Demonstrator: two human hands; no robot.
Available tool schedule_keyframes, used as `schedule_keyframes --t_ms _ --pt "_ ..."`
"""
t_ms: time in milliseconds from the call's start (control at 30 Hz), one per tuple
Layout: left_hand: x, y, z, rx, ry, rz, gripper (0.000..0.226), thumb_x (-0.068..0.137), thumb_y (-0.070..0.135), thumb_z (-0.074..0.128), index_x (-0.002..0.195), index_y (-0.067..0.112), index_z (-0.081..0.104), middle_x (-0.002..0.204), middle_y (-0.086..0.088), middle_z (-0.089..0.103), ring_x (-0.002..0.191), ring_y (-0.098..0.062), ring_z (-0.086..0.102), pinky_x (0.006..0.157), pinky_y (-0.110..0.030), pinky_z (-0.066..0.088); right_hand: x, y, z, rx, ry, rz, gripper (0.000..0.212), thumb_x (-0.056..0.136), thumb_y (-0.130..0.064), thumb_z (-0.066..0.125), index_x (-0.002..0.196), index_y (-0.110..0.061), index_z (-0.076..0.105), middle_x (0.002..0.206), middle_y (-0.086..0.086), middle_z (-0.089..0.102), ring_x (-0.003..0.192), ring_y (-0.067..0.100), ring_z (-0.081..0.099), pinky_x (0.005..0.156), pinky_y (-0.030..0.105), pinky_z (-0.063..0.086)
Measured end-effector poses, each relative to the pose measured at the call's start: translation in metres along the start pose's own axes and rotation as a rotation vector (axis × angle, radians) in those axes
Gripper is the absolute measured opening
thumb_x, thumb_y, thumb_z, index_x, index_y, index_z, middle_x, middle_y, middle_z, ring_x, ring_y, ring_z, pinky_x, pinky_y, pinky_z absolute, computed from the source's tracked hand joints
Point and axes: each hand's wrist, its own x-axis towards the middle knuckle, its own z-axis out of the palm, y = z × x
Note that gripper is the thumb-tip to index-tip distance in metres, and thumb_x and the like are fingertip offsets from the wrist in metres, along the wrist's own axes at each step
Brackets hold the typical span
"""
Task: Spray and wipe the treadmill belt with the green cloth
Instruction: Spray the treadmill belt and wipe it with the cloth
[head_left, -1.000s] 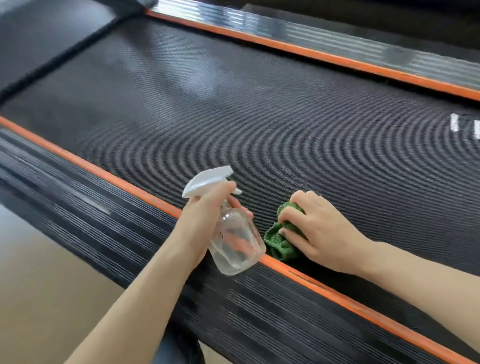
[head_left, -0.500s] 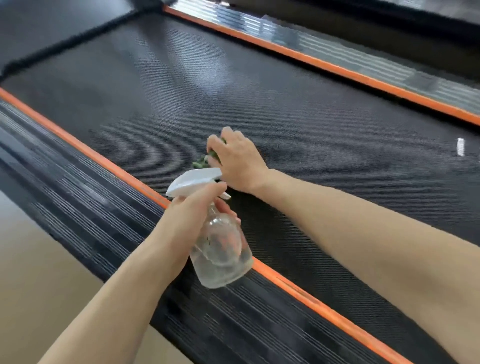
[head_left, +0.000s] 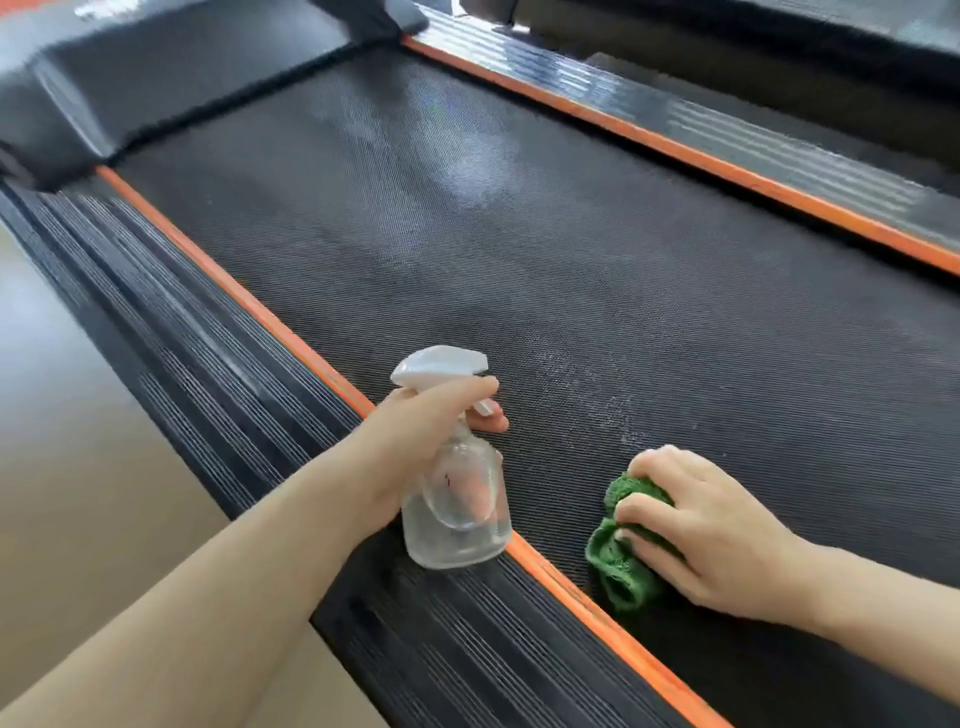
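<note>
The black textured treadmill belt (head_left: 545, 249) runs diagonally across the view, with a pale damp patch near its far end. My left hand (head_left: 415, 447) grips a clear spray bottle (head_left: 457, 514) with a white trigger head, held over the near orange edge strip, a finger on the trigger. My right hand (head_left: 706, 530) grips a crumpled green cloth (head_left: 618, 561) and presses it on the belt close to the near edge. Much of the cloth is hidden under my fingers.
Orange strips (head_left: 249, 301) border the belt on both sides, with ribbed black side rails (head_left: 171, 332) beyond them. The dark motor cover (head_left: 156, 78) rises at the far end. Tan floor (head_left: 67, 467) lies to the left.
My right hand swept the cloth out across the belt to the far left, then drew it back to the near edge. The bottle stayed in my left hand.
</note>
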Motion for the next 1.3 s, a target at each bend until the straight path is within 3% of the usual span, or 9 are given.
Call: schedule_keyframes --t_ms 133,233,300,400,533,700,800,1067,1300 --pt "-0.01 0.002 0.004 0.006 0.031 0.017 0.025 0.097 0.034 0.07 0.097 0.009 0.068 0.111 -0.014 0.079 0.079 -0.023 0.073 0.071 -0.035 0.061 0.086 0.052 0.028 -0.024 0.15 0.124 0.026 0.1 -0.036 0.048 0.101 -0.014 0.06 0.099 0.009 0.051 0.08 0.027 0.048 0.076 0.045 0.049" --pt "-0.016 0.006 0.002 0.068 0.06 0.024 0.027 0.096 0.038 0.07 0.093 0.011 0.069 0.109 -0.011 0.08 0.084 -0.026 0.073 0.087 -0.044 0.06 0.161 0.069 0.039 -0.051 0.205 0.432 0.029 0.1 -0.04 0.045 0.108 -0.014 0.053 0.103 0.013 0.05 0.088 0.032 0.05 0.079 0.049 0.05" --pt "-0.02 0.01 -0.001 0.031 0.084 0.035 0.026 0.096 0.037 0.07 0.091 0.012 0.069 0.106 -0.01 0.081 0.078 -0.023 0.073 0.079 -0.039 0.061 0.181 0.063 0.04 -0.062 0.184 0.552 0.026 0.1 -0.038 0.046 0.11 -0.015 0.051 0.106 0.013 0.05 0.093 0.033 0.051 0.081 0.046 0.048" --pt "-0.025 0.009 -0.007 -0.063 0.088 0.039 0.023 0.097 0.033 0.07 0.097 0.009 0.067 0.1 -0.011 0.079 0.074 -0.02 0.071 0.068 -0.031 0.06 0.147 0.037 0.036 -0.01 0.213 0.463 0.021 0.098 -0.038 0.048 0.102 -0.018 0.052 0.099 0.006 0.048 0.086 0.028 0.048 0.077 0.046 0.049" --pt "-0.025 0.009 -0.013 -0.09 0.07 0.043 0.022 0.096 0.032 0.072 0.092 0.01 0.069 0.109 -0.013 0.08 0.084 -0.024 0.071 0.082 -0.038 0.057 0.048 -0.007 0.015 0.121 0.095 0.322 0.015 0.095 -0.038 0.053 0.096 -0.023 0.055 0.095 -0.005 0.044 0.082 0.019 0.045 0.075 0.041 0.047" --pt "-0.014 0.011 -0.013 -0.086 0.044 0.048 0.027 0.097 0.032 0.071 0.086 0.008 0.066 0.092 -0.018 0.076 0.073 -0.024 0.072 0.08 -0.039 0.06 -0.009 -0.035 -0.001 0.136 0.079 0.344 0.012 0.094 -0.037 0.054 0.092 -0.026 0.057 0.097 -0.01 0.045 0.081 0.015 0.048 0.072 0.035 0.046" --pt "-0.003 0.014 -0.012 -0.162 0.043 0.028 0.028 0.096 0.033 0.071 0.084 0.008 0.063 0.086 -0.014 0.072 0.067 -0.023 0.068 0.073 -0.035 0.057 -0.005 -0.04 0.003 0.112 0.105 0.395 0.013 0.093 -0.039 0.053 0.09 -0.026 0.057 0.096 -0.012 0.045 0.08 0.014 0.048 0.069 0.034 0.046" --pt "0.008 0.021 -0.016 -0.218 0.017 0.049 0.033 0.09 0.038 0.075 0.069 0.015 0.063 0.086 -0.009 0.072 0.083 -0.029 0.068 0.09 -0.047 0.056 0.009 -0.031 0.0 0.05 0.062 0.335 0.016 0.097 -0.038 0.053 0.097 -0.025 0.061 0.101 -0.009 0.044 0.084 0.015 0.047 0.074 0.035 0.046" --pt "0.015 0.023 -0.019 -0.239 0.061 0.101 0.025 0.09 0.034 0.078 0.075 0.015 0.071 0.09 -0.007 0.076 0.097 -0.039 0.076 0.09 -0.053 0.06 0.158 0.044 0.042 0.025 0.182 0.426 0.032 0.095 -0.045 0.045 0.1 -0.017 0.059 0.095 0.004 0.049 0.083 0.025 0.048 0.077 0.048 0.049"
